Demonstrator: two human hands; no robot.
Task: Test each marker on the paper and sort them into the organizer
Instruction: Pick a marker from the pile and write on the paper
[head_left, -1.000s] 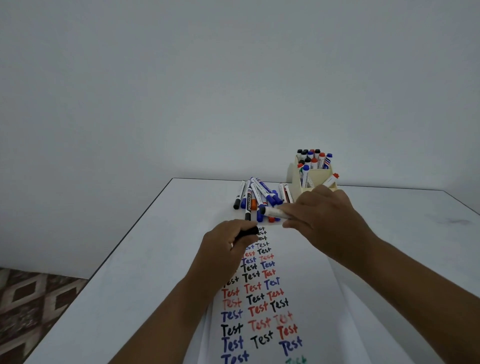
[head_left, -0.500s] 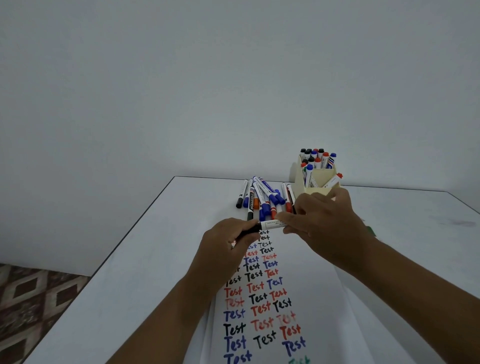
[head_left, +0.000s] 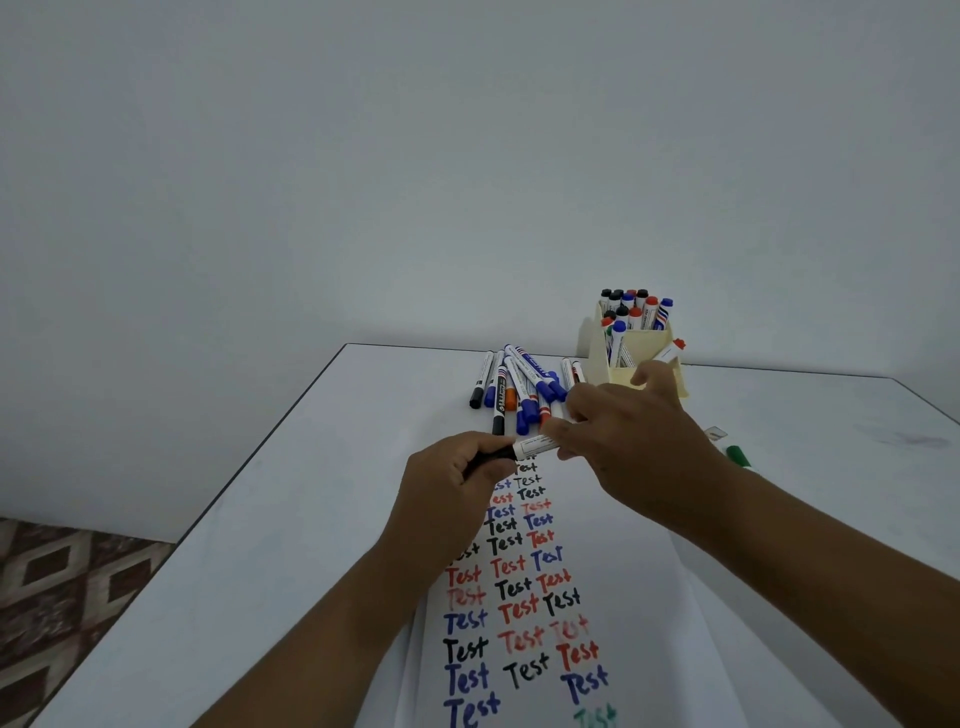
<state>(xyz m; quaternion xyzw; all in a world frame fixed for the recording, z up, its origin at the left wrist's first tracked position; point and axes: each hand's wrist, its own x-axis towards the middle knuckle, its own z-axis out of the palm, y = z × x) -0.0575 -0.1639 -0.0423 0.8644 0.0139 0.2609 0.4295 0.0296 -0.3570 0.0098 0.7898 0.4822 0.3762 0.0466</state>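
Both hands are meeting over the far end of the paper, which is lying along the white desk and carrying rows of the word "Test" in black, red, blue and green. The left hand is curling around the black cap end of a marker, while the right hand is pinching its white barrel. Beyond them a pile of markers is lying on the desk, just beside a cream organizer holding capped markers upright. A green marker is lying to the right of the right hand.
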